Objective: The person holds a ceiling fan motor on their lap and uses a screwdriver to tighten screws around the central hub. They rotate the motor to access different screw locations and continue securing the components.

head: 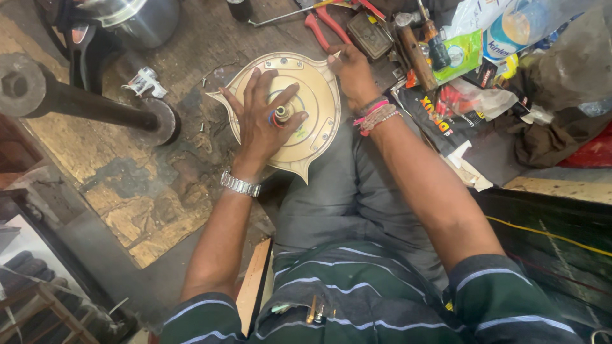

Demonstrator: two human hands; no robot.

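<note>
A cream, round fan motor housing (pixel 317 95) with pointed lugs lies on the worn floor in front of my knees. My left hand (pixel 262 118) lies flat on it, fingers spread around the central shaft with coloured wires (pixel 279 114). My right hand (pixel 352 73) is at the housing's far right rim, its fingers pinched on a small pale piece, too small to identify. A metal watch is on my left wrist and thread bands on my right.
Red-handled pliers (pixel 324 27), a screwdriver (pixel 435 39), a small tin (pixel 370 35) and plastic packets (pixel 475 44) are heaped at the top right. A dark steel shaft with a round flange (pixel 95 108) lies left. A metal pot (pixel 137 22) stands at the top left.
</note>
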